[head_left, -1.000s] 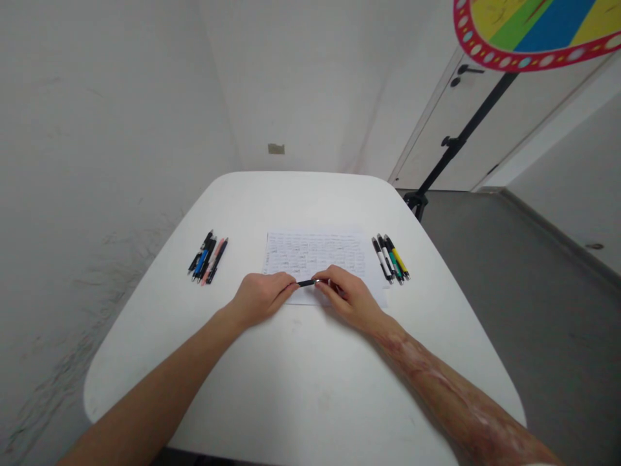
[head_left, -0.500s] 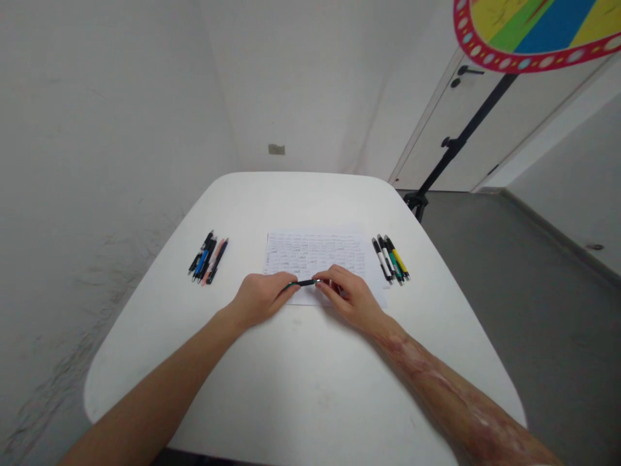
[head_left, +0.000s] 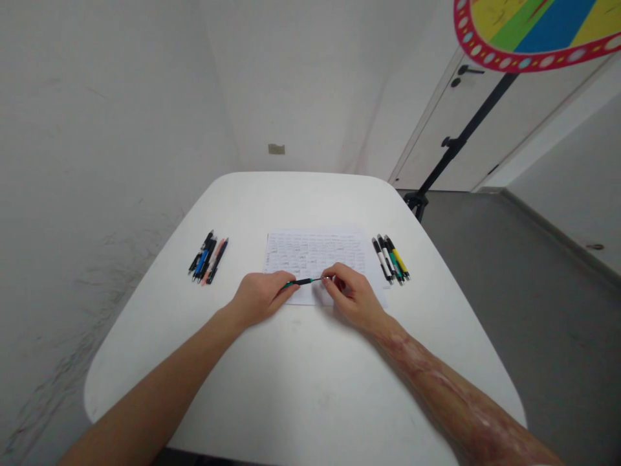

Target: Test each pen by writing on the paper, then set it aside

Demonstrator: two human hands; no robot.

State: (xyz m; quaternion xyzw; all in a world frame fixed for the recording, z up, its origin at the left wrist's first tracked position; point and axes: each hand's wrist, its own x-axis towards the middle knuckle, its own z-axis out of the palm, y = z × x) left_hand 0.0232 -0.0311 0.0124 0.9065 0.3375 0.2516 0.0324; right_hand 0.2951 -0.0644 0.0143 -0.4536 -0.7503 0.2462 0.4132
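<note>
Both my hands meet over the near edge of a sheet of paper (head_left: 315, 254) covered in handwriting. My left hand (head_left: 259, 299) is closed in a pinch on one end of a green and black pen (head_left: 303, 282). My right hand (head_left: 354, 298) is closed in a pinch on the pen's other, metal end. The pen lies level between them, just above the paper.
A bunch of several pens (head_left: 207, 257) lies left of the paper, another bunch (head_left: 391, 257) right of it, all on a white table (head_left: 301, 375). A wall runs along the left. A black stand (head_left: 453, 145) with a coloured wheel stands past the table's far right corner.
My hands have drawn slightly apart, so more of the pen shows, its green part included. My right hand has shifted a little to the right.
</note>
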